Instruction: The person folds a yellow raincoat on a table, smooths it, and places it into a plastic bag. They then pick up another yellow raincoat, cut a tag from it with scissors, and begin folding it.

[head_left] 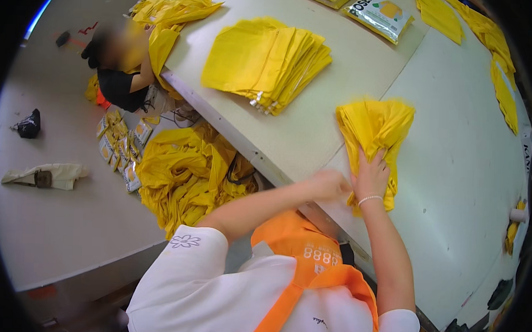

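Note:
A gathered bundle of thin yellow cloth (372, 123) lies on the pale table in front of me, its upper end fanned out in many folds. Around its narrower middle, my right hand (372, 173) is closed, with a beaded bracelet at the wrist. Close beside the bundle's left edge is my left hand (330, 185); it is smeared by motion, so its fingers cannot be made out. Farther left on the table rests a neat stack of folded yellow cloth pieces (258, 62), with small white tags along its near edge.
Beyond the table's left edge (220, 122), a heap of yellow cloth (186, 168) lies beside several small packets (118, 142). A person (124, 82) at the far left handles more yellow cloth. At the back are a clear packed bag (379, 15) and further yellow pieces (441, 19).

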A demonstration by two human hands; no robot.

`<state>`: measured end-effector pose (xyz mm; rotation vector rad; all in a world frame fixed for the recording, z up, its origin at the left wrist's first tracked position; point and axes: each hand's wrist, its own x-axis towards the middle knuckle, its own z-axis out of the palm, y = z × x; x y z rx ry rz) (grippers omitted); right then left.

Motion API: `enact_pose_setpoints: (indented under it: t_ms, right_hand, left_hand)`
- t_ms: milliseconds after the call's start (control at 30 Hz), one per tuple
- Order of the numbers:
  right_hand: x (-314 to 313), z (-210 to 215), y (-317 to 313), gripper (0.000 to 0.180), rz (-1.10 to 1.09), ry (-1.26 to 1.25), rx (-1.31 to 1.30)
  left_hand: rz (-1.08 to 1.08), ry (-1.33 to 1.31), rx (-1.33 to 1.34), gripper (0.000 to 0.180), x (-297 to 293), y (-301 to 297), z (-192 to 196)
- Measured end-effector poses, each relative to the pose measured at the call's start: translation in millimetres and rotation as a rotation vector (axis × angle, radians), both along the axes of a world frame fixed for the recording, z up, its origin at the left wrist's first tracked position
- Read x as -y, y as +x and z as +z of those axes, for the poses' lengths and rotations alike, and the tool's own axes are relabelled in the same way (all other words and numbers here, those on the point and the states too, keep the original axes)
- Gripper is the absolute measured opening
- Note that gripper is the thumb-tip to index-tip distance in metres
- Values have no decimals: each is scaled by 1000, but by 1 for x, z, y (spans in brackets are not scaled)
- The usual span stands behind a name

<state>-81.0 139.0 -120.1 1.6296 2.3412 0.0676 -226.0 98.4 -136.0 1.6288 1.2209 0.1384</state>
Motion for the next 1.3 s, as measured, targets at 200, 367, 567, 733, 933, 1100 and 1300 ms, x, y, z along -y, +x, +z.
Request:
enact_pose_setpoints:
  t_ms: [200,367,567,733,933,1100,1300]
  right_hand:
    - [0,-10,-18,79,19,40,70]
    - [-6,1,-20,75,35,9,41]
    - [-16,17,40,72,-188,-22,-378]
    - [22,58,141,66,-439,95,-995]
    - [112,102,204,64,-452,230,-968]
    - [171,103,202,63,-456,173,-927]
    - [202,86,190,58,-374,93,-901]
  left_hand:
    - [803,771,-641,59,-150,-196,6]
    - [755,611,-704,64,-171,-208,-43]
    - [416,839,-573,52,-97,-81,-31]
    - [111,640,-299,51,21,45,-65]
    - [182,638,-3,38,29,87,-66]
    - [23,861,10,28,14,78,-68]
    - [-30,782,57,17,14,89,-82]
